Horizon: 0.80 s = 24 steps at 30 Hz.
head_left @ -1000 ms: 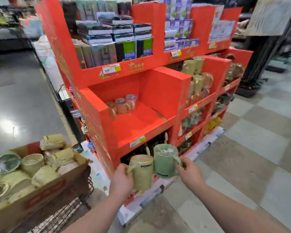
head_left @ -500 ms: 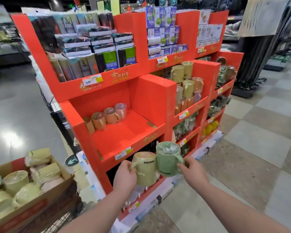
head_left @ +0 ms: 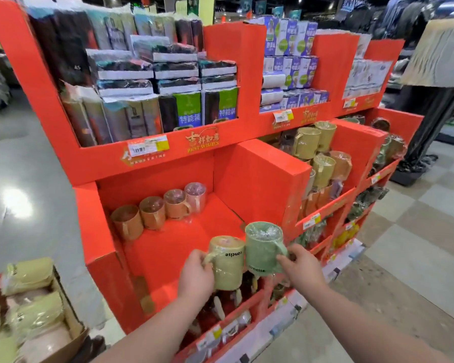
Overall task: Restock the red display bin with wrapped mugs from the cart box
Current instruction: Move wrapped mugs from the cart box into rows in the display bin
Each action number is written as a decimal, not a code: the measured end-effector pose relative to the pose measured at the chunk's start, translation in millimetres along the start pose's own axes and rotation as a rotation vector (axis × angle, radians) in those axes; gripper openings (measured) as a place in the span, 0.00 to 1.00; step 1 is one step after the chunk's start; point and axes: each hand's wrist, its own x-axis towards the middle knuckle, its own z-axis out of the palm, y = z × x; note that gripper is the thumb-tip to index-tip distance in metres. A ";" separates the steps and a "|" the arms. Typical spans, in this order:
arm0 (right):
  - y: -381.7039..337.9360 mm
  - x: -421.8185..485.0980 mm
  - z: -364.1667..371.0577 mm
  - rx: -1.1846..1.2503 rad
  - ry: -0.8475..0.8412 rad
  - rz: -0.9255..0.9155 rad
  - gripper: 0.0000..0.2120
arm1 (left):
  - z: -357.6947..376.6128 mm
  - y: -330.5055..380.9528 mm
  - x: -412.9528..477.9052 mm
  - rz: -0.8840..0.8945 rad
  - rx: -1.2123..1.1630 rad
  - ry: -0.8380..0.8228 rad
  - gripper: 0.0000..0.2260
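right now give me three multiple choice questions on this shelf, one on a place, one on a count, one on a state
1. Where in the red bin does the row of mugs stand?
A. along the back wall
B. at the front lip
C. stacked in the middle
2. How many mugs are in that row?
A. two
B. four
C. seven
3. What do the left hand and right hand hold?
A. nothing
B. one mug between them
C. one mug each
Answers: 1 A, the row lines the back wall; 2 B, four wrapped mugs stand side by side; 3 C, the left grips the yellow mug, the right the green mug.
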 end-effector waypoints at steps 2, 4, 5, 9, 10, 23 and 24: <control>-10.6 23.0 14.3 0.006 -0.013 0.003 0.07 | -4.6 -6.2 21.0 -0.026 -0.021 0.038 0.04; -18.5 44.3 28.0 -0.014 -0.027 0.002 0.07 | -8.6 -13.1 38.2 -0.063 -0.038 0.068 0.05; -21.9 53.9 34.1 -0.028 -0.036 0.000 0.08 | -10.4 -16.5 44.9 -0.084 -0.042 0.077 0.05; -31.7 90.7 55.7 -0.082 -0.075 -0.007 0.06 | -13.8 -30.0 64.7 -0.137 -0.058 0.117 0.06; -34.3 100.3 60.7 -0.090 -0.086 -0.009 0.05 | -13.8 -33.2 69.2 -0.146 -0.062 0.132 0.06; -66.8 237.4 130.4 -0.059 -0.153 0.068 0.12 | -9.4 -44.4 118.1 -0.261 -0.072 0.316 0.17; -67.7 247.6 135.1 -0.053 -0.160 0.065 0.12 | -6.9 -46.0 122.9 -0.269 -0.062 0.328 0.17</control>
